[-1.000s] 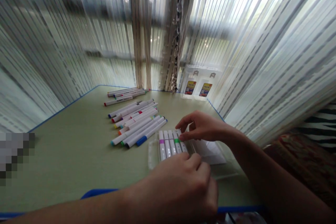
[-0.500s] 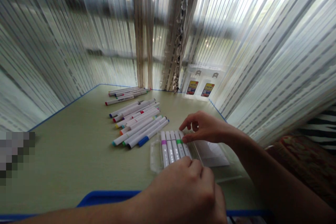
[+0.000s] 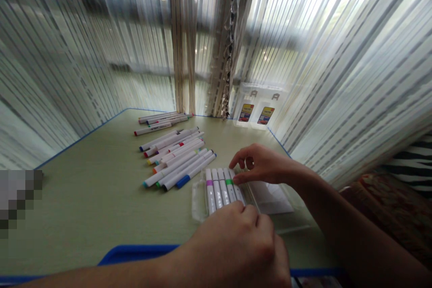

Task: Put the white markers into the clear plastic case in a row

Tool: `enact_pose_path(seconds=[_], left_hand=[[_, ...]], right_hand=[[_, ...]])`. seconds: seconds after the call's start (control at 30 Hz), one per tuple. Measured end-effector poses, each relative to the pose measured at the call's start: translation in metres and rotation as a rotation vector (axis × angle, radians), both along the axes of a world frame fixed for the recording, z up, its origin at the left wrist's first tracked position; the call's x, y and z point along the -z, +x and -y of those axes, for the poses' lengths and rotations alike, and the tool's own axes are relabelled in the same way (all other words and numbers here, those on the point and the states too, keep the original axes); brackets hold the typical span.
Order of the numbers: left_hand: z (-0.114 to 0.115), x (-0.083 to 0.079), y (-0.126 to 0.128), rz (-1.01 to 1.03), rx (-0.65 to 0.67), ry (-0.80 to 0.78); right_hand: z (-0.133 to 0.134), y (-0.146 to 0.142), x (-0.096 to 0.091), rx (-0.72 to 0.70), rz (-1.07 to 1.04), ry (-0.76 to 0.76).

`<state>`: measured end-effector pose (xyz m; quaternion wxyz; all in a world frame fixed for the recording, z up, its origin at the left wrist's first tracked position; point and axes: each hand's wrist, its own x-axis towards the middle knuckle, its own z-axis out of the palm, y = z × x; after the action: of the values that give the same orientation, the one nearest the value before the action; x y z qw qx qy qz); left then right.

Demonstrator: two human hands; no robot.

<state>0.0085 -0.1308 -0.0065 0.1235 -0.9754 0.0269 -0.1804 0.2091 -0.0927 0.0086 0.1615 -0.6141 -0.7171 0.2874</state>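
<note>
A row of several white markers (image 3: 219, 189) lies side by side in an open clear plastic case (image 3: 200, 202). My right hand (image 3: 258, 164) reaches in from the right, thumb and index finger bent around the far end of the rightmost marker (image 3: 238, 192). From the lower left, my left hand (image 3: 241, 243) covers the near end of the case. Its fingers are curled down and hidden behind the knuckles, so what they grip cannot be seen.
Several loose white markers (image 3: 182, 157) with coloured caps lie on the pale green table (image 3: 91, 198). Another clear case (image 3: 258, 105) with two labels stands at the back, against the string curtain (image 3: 141, 45). A blue-edged object (image 3: 135, 252) sits by the front edge.
Both hands hold almost the same pose over the case. The whole view has shifted very slightly; the markers stay in place.
</note>
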Motion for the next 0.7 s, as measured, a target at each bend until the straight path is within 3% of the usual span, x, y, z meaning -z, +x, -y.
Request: enact_pose_path(seconds=[0.7], left_hand=[[-0.007,-0.009,0.012,-0.051,0.012,-0.121]], right_hand=[[0.001,-0.001,-0.001,0.013,-0.046,-0.026]])
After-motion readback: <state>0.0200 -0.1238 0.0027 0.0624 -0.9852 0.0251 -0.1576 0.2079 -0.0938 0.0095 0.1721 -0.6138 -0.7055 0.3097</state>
